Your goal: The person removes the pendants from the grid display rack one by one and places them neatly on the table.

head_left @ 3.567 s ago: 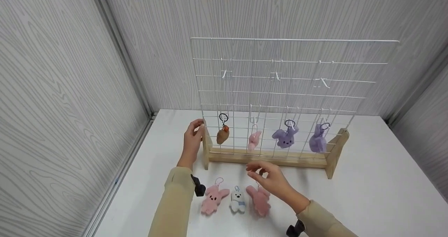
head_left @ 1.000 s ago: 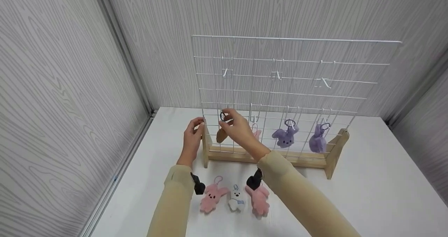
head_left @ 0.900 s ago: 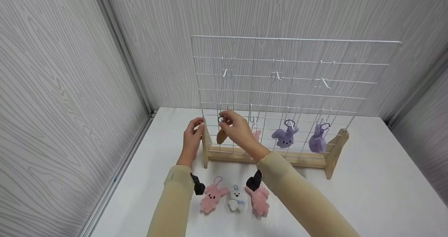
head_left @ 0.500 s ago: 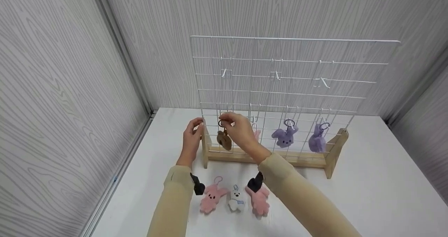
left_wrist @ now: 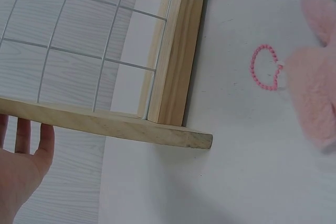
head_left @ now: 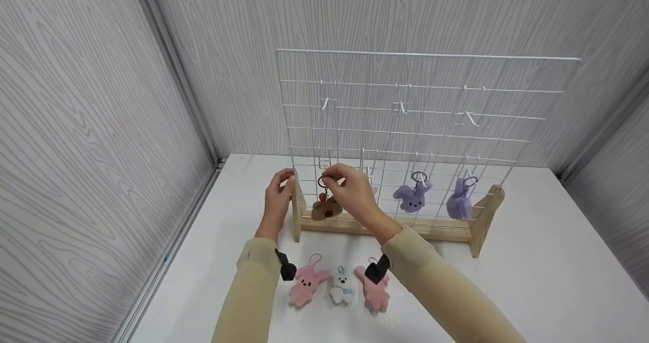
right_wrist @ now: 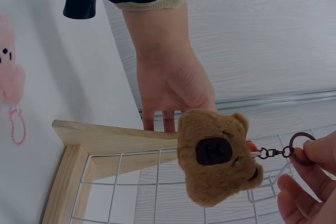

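Observation:
Between thumb and fingers, my right hand (head_left: 351,188) pinches the dark metal ring (right_wrist: 295,145) of a brown plush bear keychain (right_wrist: 210,161). The bear hangs below the fingers in front of the wire rack, its face showing. A white hook (head_left: 325,164) stands just above the ring, apart from it. My left hand (head_left: 278,193) holds the left wooden upright (left_wrist: 121,129) of the wire display rack (head_left: 405,130); its fingertips are partly hidden behind the wood. A pink plush (head_left: 374,191) on the rack is mostly covered by my right hand.
Two purple bunny plushes (head_left: 413,198) hang from hooks at the lower right of the rack. Bare hooks (head_left: 400,107) run along its upper row. On the white table in front lie a pink bunny (head_left: 305,284), a white bear (head_left: 342,287) and another pink plush (head_left: 376,295).
My right hand reached from above the table plushes to the bear keychain and took its ring. The ring came down off the hook and the bear swung round to show its face. My left hand stayed put.

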`<state>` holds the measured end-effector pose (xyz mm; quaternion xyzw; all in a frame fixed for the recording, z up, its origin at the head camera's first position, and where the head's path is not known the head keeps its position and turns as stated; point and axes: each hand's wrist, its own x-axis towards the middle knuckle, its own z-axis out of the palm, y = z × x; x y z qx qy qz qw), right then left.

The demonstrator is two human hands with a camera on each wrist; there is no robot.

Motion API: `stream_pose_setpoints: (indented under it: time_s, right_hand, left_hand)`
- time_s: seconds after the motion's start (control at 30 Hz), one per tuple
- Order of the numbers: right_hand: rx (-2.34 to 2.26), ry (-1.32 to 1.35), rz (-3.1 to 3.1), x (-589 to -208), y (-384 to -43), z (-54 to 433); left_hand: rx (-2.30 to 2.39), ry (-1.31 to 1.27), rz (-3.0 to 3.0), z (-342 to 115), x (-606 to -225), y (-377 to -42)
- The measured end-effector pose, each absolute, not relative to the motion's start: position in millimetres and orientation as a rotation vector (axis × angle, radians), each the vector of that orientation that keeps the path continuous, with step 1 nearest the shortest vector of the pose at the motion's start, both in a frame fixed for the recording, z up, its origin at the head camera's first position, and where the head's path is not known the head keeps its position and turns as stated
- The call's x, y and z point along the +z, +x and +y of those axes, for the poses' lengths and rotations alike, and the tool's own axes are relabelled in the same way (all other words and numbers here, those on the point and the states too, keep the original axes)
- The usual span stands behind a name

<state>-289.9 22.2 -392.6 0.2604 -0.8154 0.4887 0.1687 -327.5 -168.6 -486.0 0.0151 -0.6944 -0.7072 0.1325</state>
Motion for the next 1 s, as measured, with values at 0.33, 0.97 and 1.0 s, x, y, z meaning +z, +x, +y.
stream_pose_setpoints:
  time_s: [0.33, 0.97, 1.0]
  right_hand:
    - [1.444, 0.78, -2.309, -403, -278, 34]
    - [1.502, 0.821, -2.352, -430, -258, 57]
    - [1.501, 0.819, -2.353, -431, -257, 58]
  left_hand:
    - [-2.07, 0.028, -2.002, -168, -485, -327]
    - [-2.074, -0.013, -1.997, -171, -488, -328]
    - [-2.077, -0.011, -1.997, -171, -488, -328]
